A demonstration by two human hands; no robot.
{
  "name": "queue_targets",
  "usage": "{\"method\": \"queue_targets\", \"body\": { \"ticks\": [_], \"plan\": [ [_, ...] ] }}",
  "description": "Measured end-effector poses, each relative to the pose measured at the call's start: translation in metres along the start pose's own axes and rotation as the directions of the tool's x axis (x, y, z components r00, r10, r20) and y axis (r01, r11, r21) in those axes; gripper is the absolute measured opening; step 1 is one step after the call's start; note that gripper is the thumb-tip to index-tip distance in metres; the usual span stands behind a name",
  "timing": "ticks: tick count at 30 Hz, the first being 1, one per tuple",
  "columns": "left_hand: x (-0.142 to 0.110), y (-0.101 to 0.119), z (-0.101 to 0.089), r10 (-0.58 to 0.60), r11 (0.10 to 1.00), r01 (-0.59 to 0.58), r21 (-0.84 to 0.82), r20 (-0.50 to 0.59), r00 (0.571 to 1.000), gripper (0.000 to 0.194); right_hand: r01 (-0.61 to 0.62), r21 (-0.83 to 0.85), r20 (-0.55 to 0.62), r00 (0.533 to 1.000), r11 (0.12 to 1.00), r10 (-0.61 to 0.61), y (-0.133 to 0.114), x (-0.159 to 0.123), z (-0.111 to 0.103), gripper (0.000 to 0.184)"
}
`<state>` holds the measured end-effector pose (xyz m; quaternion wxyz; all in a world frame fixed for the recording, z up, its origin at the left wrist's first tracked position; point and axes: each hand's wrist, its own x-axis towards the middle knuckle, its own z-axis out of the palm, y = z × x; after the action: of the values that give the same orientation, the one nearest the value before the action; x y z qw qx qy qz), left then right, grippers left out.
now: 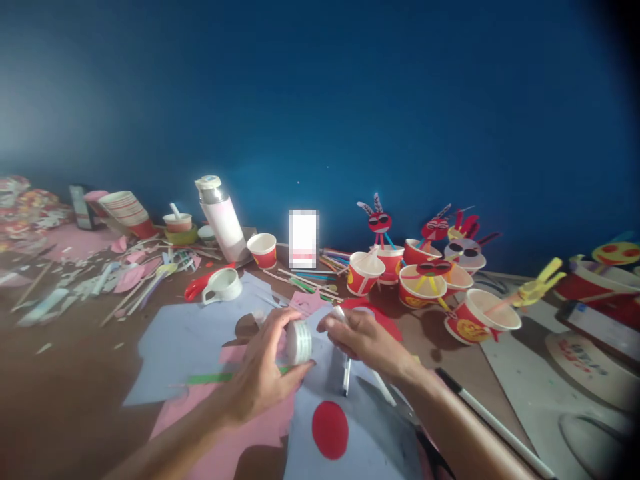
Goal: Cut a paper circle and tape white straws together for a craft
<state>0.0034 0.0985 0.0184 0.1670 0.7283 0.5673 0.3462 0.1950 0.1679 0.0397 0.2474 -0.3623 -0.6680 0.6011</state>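
My left hand (270, 367) is closed round a white, round, ribbed object (299, 342), fingers on top and thumb underneath; I cannot tell if it is a lid or a tape roll. Just to its right, my right hand (357, 331) pinches a slim white pen (346, 379), whose dark lower end points down over the pale blue paper (320, 393). A red paper oval (330, 430) lies on that paper, nearer to me. Pink paper (220, 433) and a green strip (210, 379) are under and beside my left forearm. Red paper (387, 323) sits behind my right hand.
Several red paper cups (423, 293) with paper figures stand at the back right. A white flask (220, 223), a cup (262, 251) and a white mug-like holder (223, 285) stand behind. Scraps (137, 270) litter the left. A black-capped marker (490, 420) lies right.
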Motion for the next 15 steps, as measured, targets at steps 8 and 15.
{"method": "queue_targets", "body": {
  "ticks": [8,15],
  "plan": [
    [-0.0005,-0.0001,-0.0018,0.152,0.982,-0.149,0.117,-0.020,0.988,0.053,-0.102,0.222,0.171,0.983,0.970,0.064,-0.0029,-0.0008,0.0085,0.022],
    [-0.0022,-0.0035,0.0017,0.222,0.965,-0.210,0.158,-0.061,0.973,0.057,-0.136,0.130,0.176,0.978,0.982,0.112,-0.0022,-0.0008,0.0116,0.010]
  ]
}}
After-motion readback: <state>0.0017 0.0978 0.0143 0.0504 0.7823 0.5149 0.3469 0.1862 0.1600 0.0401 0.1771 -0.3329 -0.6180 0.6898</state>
